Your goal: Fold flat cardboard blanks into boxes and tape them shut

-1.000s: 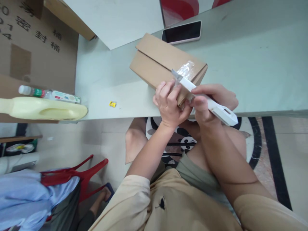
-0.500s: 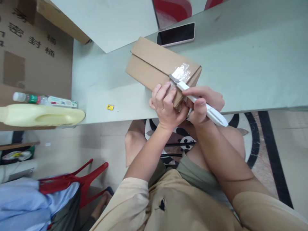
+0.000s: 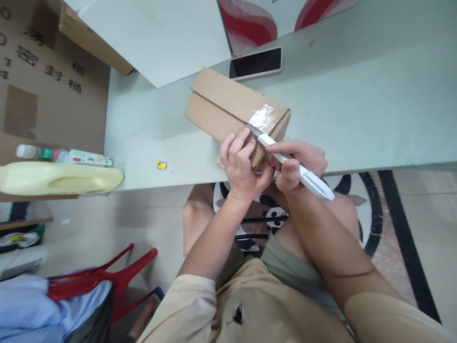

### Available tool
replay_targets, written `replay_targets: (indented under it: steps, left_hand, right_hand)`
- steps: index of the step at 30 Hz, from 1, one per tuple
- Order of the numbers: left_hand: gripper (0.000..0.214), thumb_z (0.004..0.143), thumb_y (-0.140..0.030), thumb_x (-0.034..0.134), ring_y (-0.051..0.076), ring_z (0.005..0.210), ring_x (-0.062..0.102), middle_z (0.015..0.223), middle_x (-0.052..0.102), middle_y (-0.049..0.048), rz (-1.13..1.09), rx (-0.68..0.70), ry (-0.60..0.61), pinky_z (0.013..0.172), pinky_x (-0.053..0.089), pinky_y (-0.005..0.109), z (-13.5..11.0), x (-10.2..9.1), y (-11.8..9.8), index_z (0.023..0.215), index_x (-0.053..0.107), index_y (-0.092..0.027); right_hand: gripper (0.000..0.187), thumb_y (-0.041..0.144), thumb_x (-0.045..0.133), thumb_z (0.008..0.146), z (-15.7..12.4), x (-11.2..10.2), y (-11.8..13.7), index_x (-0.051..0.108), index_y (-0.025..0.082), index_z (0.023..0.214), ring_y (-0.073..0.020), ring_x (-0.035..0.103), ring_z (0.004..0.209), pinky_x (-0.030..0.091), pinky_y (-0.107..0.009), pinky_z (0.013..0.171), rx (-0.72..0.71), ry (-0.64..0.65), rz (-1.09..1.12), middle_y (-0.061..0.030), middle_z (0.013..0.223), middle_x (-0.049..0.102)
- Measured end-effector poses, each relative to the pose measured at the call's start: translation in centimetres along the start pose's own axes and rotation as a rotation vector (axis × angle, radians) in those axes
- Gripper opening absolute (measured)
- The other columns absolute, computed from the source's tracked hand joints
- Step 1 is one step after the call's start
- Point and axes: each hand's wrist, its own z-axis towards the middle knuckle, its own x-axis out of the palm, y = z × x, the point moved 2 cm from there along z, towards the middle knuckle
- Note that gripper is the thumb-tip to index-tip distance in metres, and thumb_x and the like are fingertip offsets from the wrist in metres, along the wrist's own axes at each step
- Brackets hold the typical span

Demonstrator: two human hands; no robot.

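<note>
Slim cutter (image 3: 309, 178) at glossy tape (image 3: 263, 118) on cardboard box (image 3: 230, 97)

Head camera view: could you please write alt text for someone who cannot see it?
A person's right hand holds a white utility knife, its blade at the clear tape on a cardboard box, which the left hand grips. Behind the box, a smartphone lies on the pale table.

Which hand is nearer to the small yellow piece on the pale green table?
Left. The left hand, gripping the brown cardboard box, is to the right of the yellow piece; the right hand, holding the long white cutter, is farther right.
</note>
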Motion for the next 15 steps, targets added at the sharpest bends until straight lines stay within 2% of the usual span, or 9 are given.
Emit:
replay_targets:
  steps: [5, 12, 15]
  left_hand:
    - [0.04, 0.089, -0.048, 0.053, 0.028, 0.127, 0.057, 0.127, 0.067, 0.012, 0.037, 0.042, -0.046, 0.11, 0.043, 0.049, 0.52, -0.41, -0.5, 0.119, 0.052, -0.022]
    - [0.04, 0.096, -0.055, 0.038, 0.027, 0.125, 0.06, 0.125, 0.069, 0.0107, 0.101, 0.013, -0.012, 0.107, 0.045, 0.047, 0.78, -0.34, -0.65, 0.112, 0.055, -0.023]
    - [0.042, 0.097, -0.057, 0.037, 0.027, 0.127, 0.059, 0.126, 0.07, 0.0099, 0.084, -0.015, 0.017, 0.108, 0.044, 0.047, 0.82, -0.4, -0.68, 0.111, 0.057, -0.023]
  right_hand:
    - [0.049, 0.051, 0.042, 0.1, 0.15, 0.03, 0.19, 0.075, 0.024, 0.076, -0.0115, 0.059, 0.048, 0.047, -0.024, 0.049, 0.015, -0.001, -0.016, 0.0006, 0.056, 0.063]
    - [0.029, 0.045, 0.053, 0.097, 0.07, 0.28, 0.51, 0.073, 0.026, 0.085, -0.0131, 0.064, 0.058, 0.047, -0.027, 0.054, -0.121, 0.004, -0.091, 0.0019, 0.067, 0.071]
    - [0.03, 0.046, 0.051, 0.098, 0.08, 0.33, 0.74, 0.071, 0.027, 0.086, -0.0118, 0.063, 0.057, 0.046, -0.026, 0.054, -0.148, 0.002, -0.139, 0.0038, 0.068, 0.071]
